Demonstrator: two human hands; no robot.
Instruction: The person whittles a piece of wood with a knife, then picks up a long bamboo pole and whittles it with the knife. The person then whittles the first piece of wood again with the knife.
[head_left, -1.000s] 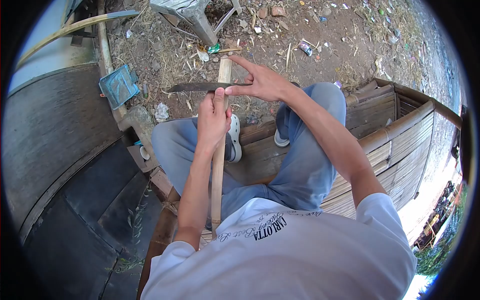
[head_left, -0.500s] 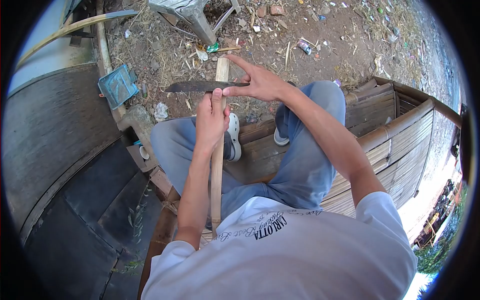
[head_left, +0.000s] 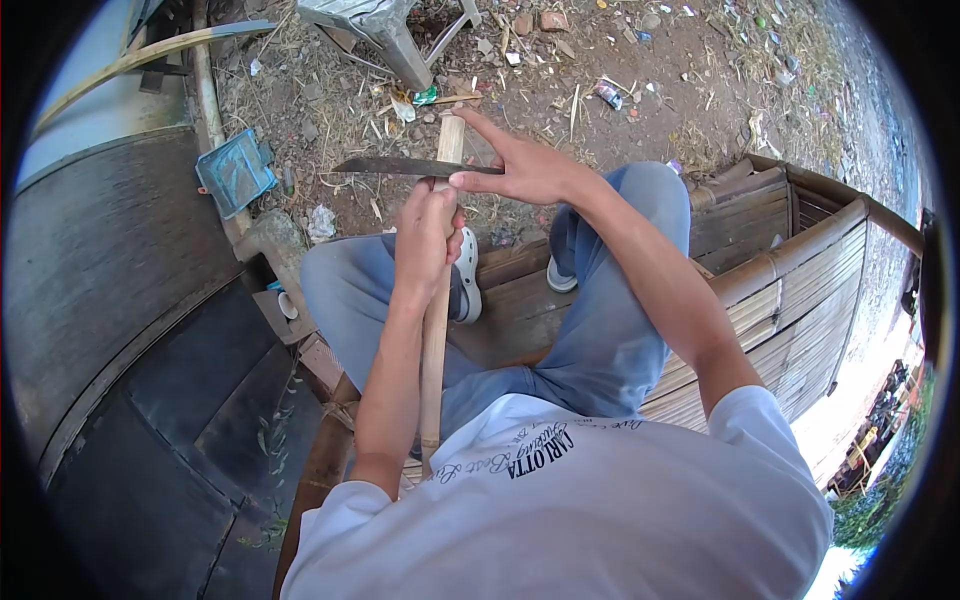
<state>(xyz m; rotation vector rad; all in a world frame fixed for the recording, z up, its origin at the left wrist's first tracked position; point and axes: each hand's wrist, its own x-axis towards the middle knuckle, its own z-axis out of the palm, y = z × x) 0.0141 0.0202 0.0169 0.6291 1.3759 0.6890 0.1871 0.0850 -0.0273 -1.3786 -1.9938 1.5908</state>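
Observation:
A long pale bamboo strip (head_left: 434,340) runs from my lap up between my knees. My left hand (head_left: 428,228) is closed around its upper part. Across the strip, just beyond my left fist, lies the dark blade of a large knife (head_left: 390,165), its tip pointing left. The knife's other end runs into my right hand (head_left: 535,168), where the handle is hidden. My right thumb reaches beside the strip below the blade, close to my left hand. The right index finger is stretched toward the far end of the strip.
A grey plastic stool (head_left: 385,45) stands ahead on littered dirt ground. A blue plastic container (head_left: 236,172) lies to the left, near dark panels (head_left: 190,420). On the right is a bamboo bench (head_left: 790,270). A curved bamboo pole (head_left: 150,55) crosses the upper left.
The blade has shifted slightly away from me along the strip and changed its tilt. My left thumb has drawn back from the blade and bent over the strip, whose top leans slightly right.

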